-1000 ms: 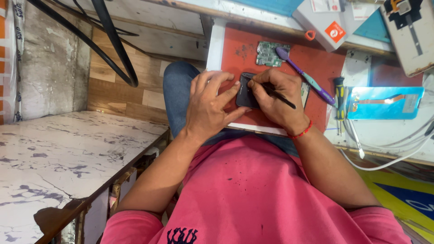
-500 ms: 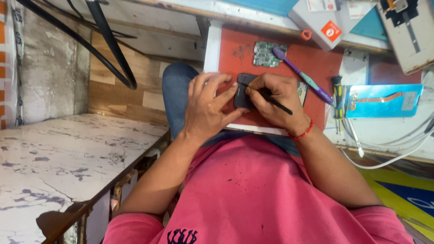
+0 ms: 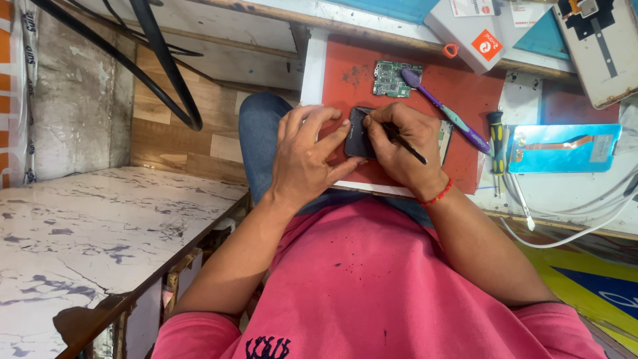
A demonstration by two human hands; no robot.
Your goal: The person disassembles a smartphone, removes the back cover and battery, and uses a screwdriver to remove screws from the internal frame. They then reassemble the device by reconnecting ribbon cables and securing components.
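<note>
A dark phone (image 3: pixel 359 136) lies on a red work mat (image 3: pixel 465 86), mostly covered by both hands. My left hand (image 3: pixel 306 156) grips the phone's left edge and holds it steady. My right hand (image 3: pixel 402 149) rests over the phone's right part and pinches a thin black tool (image 3: pixel 407 144) like a pen, its tip hidden at the phone's upper area. A red thread bracelet (image 3: pixel 438 196) circles my right wrist.
On the mat lie a green circuit board (image 3: pixel 392 78) and a purple brush (image 3: pixel 444 112). A black-handled screwdriver (image 3: pixel 496 139) and a blue panel with a flex cable (image 3: pixel 565 147) sit to the right. White cables (image 3: pixel 571 233), boxes (image 3: pixel 468 30) and a marbled table (image 3: pixel 86 233) surround.
The view has shifted slightly. My right hand has nudged the thin tool along the phone's top edge; my left hand keeps its grip on the phone.
</note>
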